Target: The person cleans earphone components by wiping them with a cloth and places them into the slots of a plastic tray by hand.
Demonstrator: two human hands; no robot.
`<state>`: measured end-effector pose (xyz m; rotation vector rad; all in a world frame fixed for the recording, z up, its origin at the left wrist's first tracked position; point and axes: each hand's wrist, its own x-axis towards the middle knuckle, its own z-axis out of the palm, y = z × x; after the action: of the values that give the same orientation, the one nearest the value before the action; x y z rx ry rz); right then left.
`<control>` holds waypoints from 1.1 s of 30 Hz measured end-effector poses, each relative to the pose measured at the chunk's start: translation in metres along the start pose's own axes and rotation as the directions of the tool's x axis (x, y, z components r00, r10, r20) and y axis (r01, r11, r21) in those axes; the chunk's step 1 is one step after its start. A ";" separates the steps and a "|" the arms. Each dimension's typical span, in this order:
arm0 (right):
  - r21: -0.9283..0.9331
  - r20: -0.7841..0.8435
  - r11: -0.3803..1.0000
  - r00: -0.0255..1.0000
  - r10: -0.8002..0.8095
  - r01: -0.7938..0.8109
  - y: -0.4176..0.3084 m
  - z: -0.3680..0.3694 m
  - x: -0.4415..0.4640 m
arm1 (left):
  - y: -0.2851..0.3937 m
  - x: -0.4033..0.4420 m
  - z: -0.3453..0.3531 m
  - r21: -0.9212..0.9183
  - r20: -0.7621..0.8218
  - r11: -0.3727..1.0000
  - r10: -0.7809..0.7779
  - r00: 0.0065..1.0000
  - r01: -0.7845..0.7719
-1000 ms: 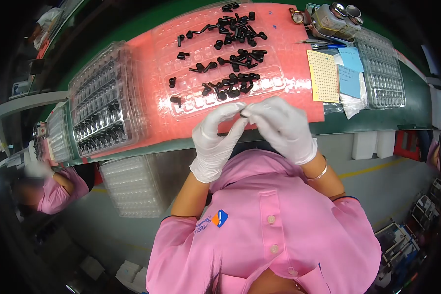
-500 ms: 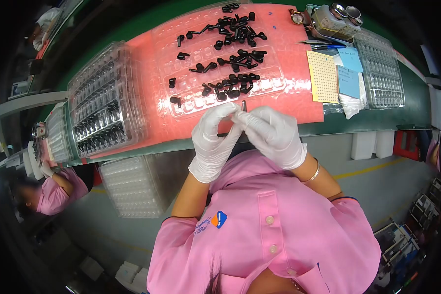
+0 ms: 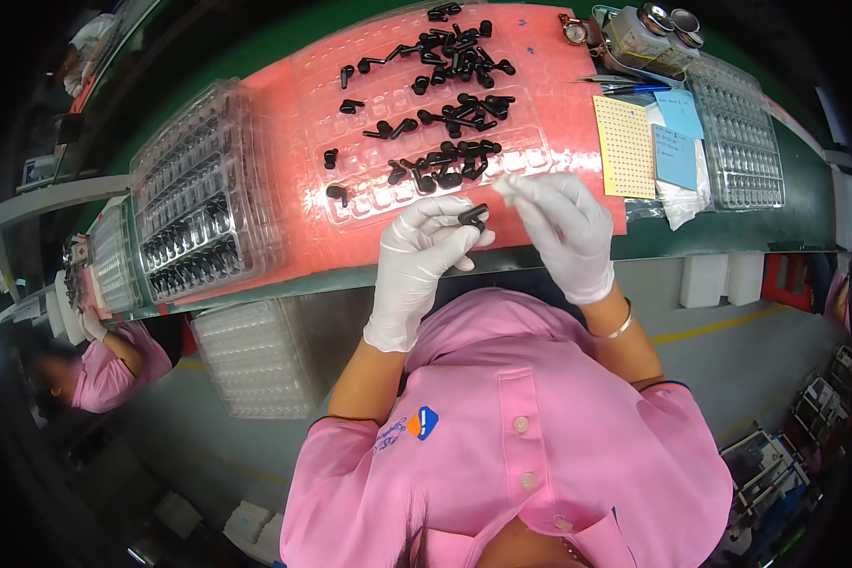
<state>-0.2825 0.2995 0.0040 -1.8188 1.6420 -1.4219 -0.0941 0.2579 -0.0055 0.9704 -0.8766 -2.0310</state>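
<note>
Your left hand, in a white glove, holds one black earbud between thumb and fingers, tilted, at the near edge of the pink mat. Your right hand, also gloved, is raised just beside it, apart from that earbud. Its thumb and forefinger stand narrow, but the tips are blurred; whether they grip anything cannot be told. A bangle is on your right wrist.

Beyond your hands, a transparent blister tray lies on the mat, bearing loose black earbuds in uneven clusters, densest toward the far side. To your left, a stack of transparent trays has black earbuds set in rows in its top tray.

To your right are a yellow dotted sheet, blue notes, a blue pen, a wristwatch and metal-topped bottles. Past these, another blister tray rests on the green tabletop. At far left, a co-worker in a pink shirt has a gloved hand at the table's edge.
</note>
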 end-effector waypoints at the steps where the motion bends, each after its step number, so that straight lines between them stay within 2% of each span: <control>1: 0.004 0.001 1.000 1.000 0.002 -0.002 -0.001 0.001 -0.001 | -0.002 -0.001 -0.001 -0.011 0.037 1.000 0.014 0.999 -0.014; 4: 0.176 0.163 0.984 0.986 0.012 -0.041 -0.005 0.001 -0.008 | -0.007 -0.001 0.000 -0.042 0.115 0.998 0.042 0.992 -0.037; 8: 0.204 0.121 0.967 0.984 0.129 -0.151 0.001 0.006 -0.009 | -0.007 -0.004 0.000 0.011 0.040 1.000 0.006 0.999 -0.007; 9: 0.206 0.125 0.967 0.984 0.128 -0.152 0.001 0.006 -0.010 | -0.011 -0.004 0.001 0.018 0.040 0.998 0.063 0.997 -0.064; 11: 0.221 0.201 0.974 0.979 -0.001 -0.045 -0.005 0.005 -0.007 | -0.016 -0.005 0.003 0.033 0.050 0.984 0.171 0.984 -0.173; 12: 0.229 0.237 0.973 0.969 -0.065 0.009 -0.006 0.003 -0.006 | -0.016 -0.005 0.002 0.032 0.052 0.985 0.170 0.984 -0.171; 13: 0.226 0.236 0.974 0.970 -0.063 0.008 -0.006 0.002 -0.005 | -0.014 -0.006 0.001 0.034 0.063 0.992 0.121 0.991 -0.123; 15: 0.155 0.298 0.987 0.954 -0.021 -0.027 -0.003 0.000 0.000 | -0.009 -0.009 -0.001 0.042 0.082 0.999 0.024 0.996 -0.027; 17: 0.119 0.327 0.992 0.945 0.001 -0.042 0.005 -0.001 0.002 | -0.003 -0.012 0.000 0.014 0.076 1.000 0.007 0.997 -0.008; 20: -0.143 0.329 0.990 0.943 0.041 0.007 0.023 0.001 -0.002 | 0.003 -0.011 0.000 -0.040 0.067 0.999 -0.021 0.998 0.024; 21: -0.143 0.330 0.990 0.943 0.039 0.010 0.019 0.000 0.000 | 0.003 -0.011 0.001 -0.035 0.064 0.999 0.009 0.998 -0.006; 24: 0.172 0.127 0.984 0.991 0.035 -0.056 -0.008 0.000 0.002 | -0.002 -0.011 0.002 -0.028 0.046 0.997 0.069 0.997 -0.068; 25: 0.173 0.127 0.983 0.991 0.035 -0.057 -0.012 0.003 0.000 | -0.006 -0.011 0.003 -0.017 0.048 0.995 0.098 0.994 -0.098; 29: 0.058 0.145 0.998 0.989 -0.020 0.011 -0.016 0.016 -0.010 | -0.011 -0.006 0.002 0.001 0.062 0.982 0.190 0.980 -0.191; 32: -0.174 0.176 0.980 0.982 -0.066 0.097 -0.017 0.017 -0.014 | -0.009 -0.005 0.003 -0.007 0.056 0.968 0.252 0.966 -0.252; 33: -0.174 0.180 0.980 0.981 -0.069 0.101 -0.014 0.017 -0.013 | -0.007 -0.005 0.005 0.076 0.025 0.957 0.278 0.960 -0.279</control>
<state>-0.2589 0.3090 0.0013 -2.0729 1.6698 -1.1392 -0.0984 0.2666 -0.0068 0.8236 -1.0452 -1.7764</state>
